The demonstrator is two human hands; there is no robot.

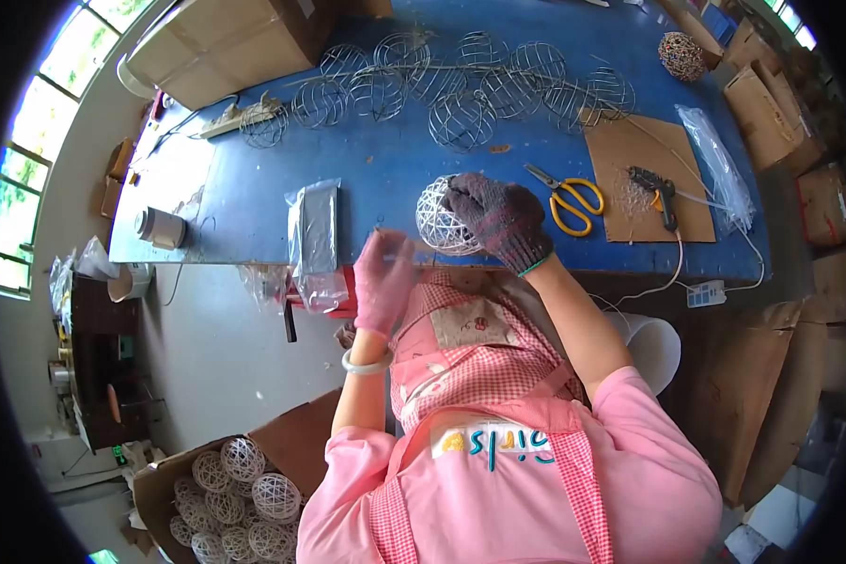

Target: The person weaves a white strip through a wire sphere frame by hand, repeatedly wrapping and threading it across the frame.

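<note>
My right hand (500, 221), in a dark knitted glove with a green cuff, is wrapped around a white strand-wound ball (439, 218) at the table's front edge. Fingers cover the ball's right side. Just left of it, my left hand (385, 274) wears a pink glove and is raised, slightly blurred. Its fingers look pinched together; what they hold, if anything, is too fine to make out. Scissors with yellow handles (575, 205) lie right of my right hand. A plastic-wrapped dark packet (320, 226) rests on the table left of my left hand.
Several wire ball frames (461, 120) lie across the blue table (244, 197). A glue gun (663, 195) sits on a cardboard sheet (620, 155), its cord trailing over the edge. Clear plastic (717, 169) lies beyond. A carton (150, 479) at lower left holds several finished white balls.
</note>
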